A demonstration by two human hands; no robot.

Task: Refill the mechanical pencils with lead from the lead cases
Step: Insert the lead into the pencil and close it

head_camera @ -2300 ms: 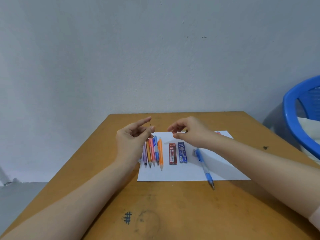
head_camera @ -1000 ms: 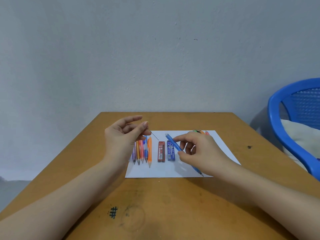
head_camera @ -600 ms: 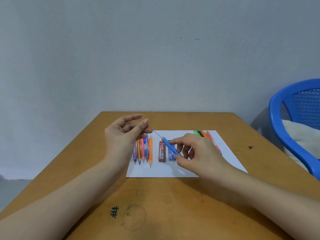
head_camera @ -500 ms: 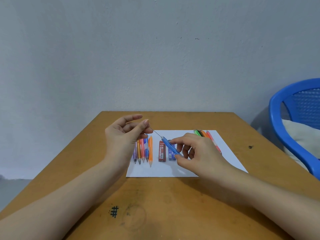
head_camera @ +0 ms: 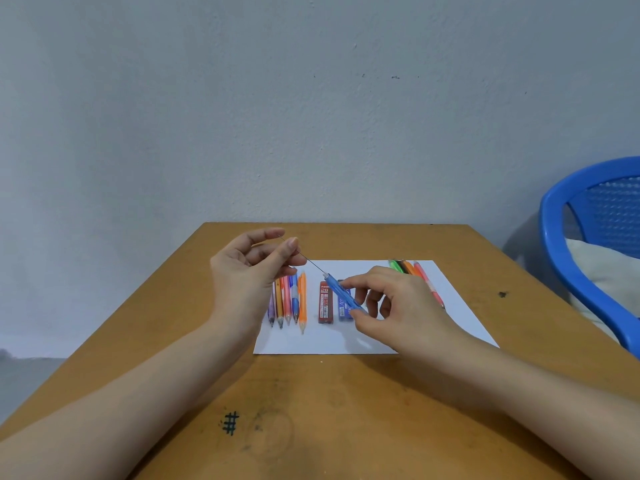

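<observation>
Blue pencil [head_camera: 338,292] lifted off paper [head_camera: 311,342], now pinched in your right hand [head_camera: 401,306] over lead cases [head_camera: 325,308]; your left hand [head_camera: 242,275] pinches lead [head_camera: 313,263], tip meeting pencil's end; insertion judged starting

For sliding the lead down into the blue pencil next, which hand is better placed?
Left. The left hand pinches the lead, whose lower end meets the open end of the blue pencil. The right hand grips that pencil's barrel, so it probably just steadies it.
</observation>
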